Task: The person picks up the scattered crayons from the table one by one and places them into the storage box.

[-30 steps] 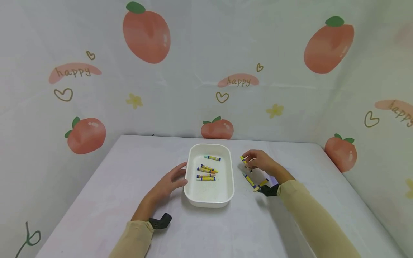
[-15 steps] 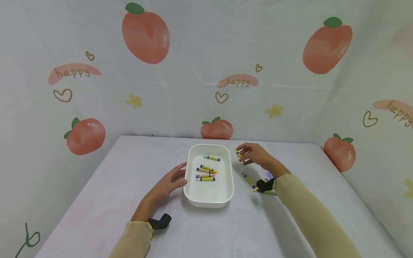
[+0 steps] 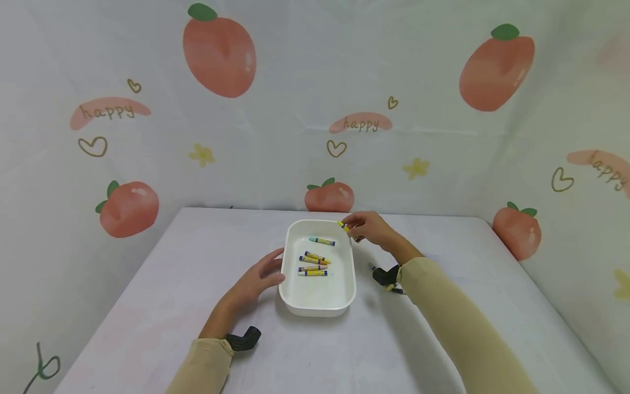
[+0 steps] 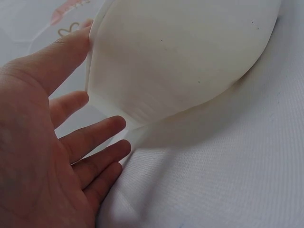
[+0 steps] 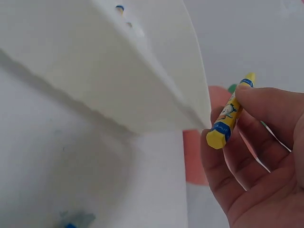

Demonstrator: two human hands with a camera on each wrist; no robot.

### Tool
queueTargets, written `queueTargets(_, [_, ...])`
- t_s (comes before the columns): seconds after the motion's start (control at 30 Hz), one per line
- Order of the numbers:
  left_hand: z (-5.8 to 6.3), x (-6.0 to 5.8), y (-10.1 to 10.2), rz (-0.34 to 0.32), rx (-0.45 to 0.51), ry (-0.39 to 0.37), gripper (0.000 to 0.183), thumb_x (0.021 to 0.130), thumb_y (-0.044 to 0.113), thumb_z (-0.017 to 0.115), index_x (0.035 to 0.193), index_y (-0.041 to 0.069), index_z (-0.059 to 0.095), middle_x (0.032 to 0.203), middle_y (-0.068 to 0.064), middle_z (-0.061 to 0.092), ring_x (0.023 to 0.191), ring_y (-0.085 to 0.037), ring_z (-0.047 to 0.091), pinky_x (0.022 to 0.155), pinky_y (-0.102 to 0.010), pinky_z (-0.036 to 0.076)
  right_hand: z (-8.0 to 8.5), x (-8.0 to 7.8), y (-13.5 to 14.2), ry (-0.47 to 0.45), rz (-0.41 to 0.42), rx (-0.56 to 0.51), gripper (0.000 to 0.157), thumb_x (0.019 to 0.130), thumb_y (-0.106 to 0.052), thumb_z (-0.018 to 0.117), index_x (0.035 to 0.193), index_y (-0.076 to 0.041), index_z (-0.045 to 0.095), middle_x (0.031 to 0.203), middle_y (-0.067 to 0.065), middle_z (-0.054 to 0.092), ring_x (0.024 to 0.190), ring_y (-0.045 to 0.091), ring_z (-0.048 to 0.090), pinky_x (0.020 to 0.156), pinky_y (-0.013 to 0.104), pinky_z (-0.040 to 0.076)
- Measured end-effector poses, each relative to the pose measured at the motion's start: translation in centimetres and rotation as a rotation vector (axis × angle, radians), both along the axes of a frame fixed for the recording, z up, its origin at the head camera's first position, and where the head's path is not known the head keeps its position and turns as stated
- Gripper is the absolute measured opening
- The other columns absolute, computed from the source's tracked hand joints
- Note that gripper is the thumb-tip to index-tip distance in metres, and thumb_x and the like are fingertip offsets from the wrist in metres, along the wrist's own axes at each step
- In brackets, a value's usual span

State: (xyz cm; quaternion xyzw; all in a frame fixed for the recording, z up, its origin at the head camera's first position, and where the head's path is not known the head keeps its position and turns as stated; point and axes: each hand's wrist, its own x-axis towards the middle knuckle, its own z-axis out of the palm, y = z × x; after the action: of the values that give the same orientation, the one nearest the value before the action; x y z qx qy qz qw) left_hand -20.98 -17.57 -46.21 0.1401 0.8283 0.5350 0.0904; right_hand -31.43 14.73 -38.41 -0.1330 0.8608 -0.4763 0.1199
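Yellow and blue, one crayon is being pinched by the right hand, and we are seeing it at the far right corner of the white tray. Five crayons are lying inside. The left hand, fingers spread, is touching the tray's left side; loose crayons are lying right of it.

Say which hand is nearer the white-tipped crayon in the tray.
Left. The left hand touches the left rim of the tray, roughly level with the white-tipped crayon. The right hand is farther, by the far right corner, pinching a yellow crayon.
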Motion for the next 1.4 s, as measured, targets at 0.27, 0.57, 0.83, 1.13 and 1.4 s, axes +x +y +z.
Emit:
queueTargets(0.27, [0.1, 0.1, 0.0, 0.006, 0.005, 0.001, 0.069, 0.093, 0.034, 0.065, 0.153, 0.025, 0.031, 0.146, -0.01, 0.046, 0.137, -0.034, 0.038, 0.108, -0.061, 0.027, 0.6, -0.2, -2.2, 0.028, 0.034, 0.014, 0.028, 0.09, -0.004, 0.067, 0.118, -0.004, 0.066, 0.104, 0.01, 0.063, 0.091, 0.024, 0.061, 0.076, 0.032, 0.054])
queueTargets(0.57, [0.2, 0.2, 0.0, 0.002, 0.004, -0.011, 0.07, 0.093, 0.036, 0.065, 0.153, 0.026, 0.03, 0.147, -0.01, 0.045, 0.138, -0.034, 0.036, 0.108, -0.062, 0.025, 0.4, -0.6, -3.6, 0.068, 0.067, 0.103, 0.026, 0.09, -0.001, 0.066, 0.116, -0.003, 0.067, 0.102, 0.009, 0.064, 0.09, 0.024, 0.059, 0.075, 0.03, 0.054])
queueTargets(0.83, [0.2, 0.2, 0.0, -0.004, 0.01, -0.009, 0.069, 0.093, 0.033, 0.064, 0.153, 0.024, 0.03, 0.147, -0.012, 0.045, 0.138, -0.035, 0.036, 0.108, -0.062, 0.025, 0.4, -0.5, -5.2, 0.094, 0.117, 0.141, 0.026, 0.091, 0.0, 0.064, 0.116, -0.001, 0.067, 0.104, 0.009, 0.065, 0.093, 0.024, 0.06, 0.079, 0.031, 0.055])
queueTargets(1.13, [0.2, 0.1, -0.1, 0.003, 0.017, -0.019, 0.068, 0.093, 0.034, 0.065, 0.152, 0.028, 0.032, 0.146, -0.008, 0.046, 0.138, -0.031, 0.037, 0.109, -0.059, 0.027, 0.0, -0.8, -6.2, 0.096, 0.121, 0.144, 0.025, 0.091, 0.0, 0.064, 0.115, -0.003, 0.068, 0.104, 0.008, 0.066, 0.091, 0.022, 0.061, 0.08, 0.031, 0.054])
queueTargets(1.4, [0.1, 0.1, -0.2, -0.016, 0.024, -0.009, 0.069, 0.093, 0.033, 0.065, 0.152, 0.026, 0.032, 0.146, -0.009, 0.047, 0.138, -0.031, 0.037, 0.109, -0.059, 0.027, -0.6, -0.6, -6.5, 0.064, 0.112, 0.135, 0.024, 0.09, -0.001, 0.066, 0.113, -0.005, 0.069, 0.1, 0.006, 0.066, 0.089, 0.023, 0.062, 0.081, 0.035, 0.055])
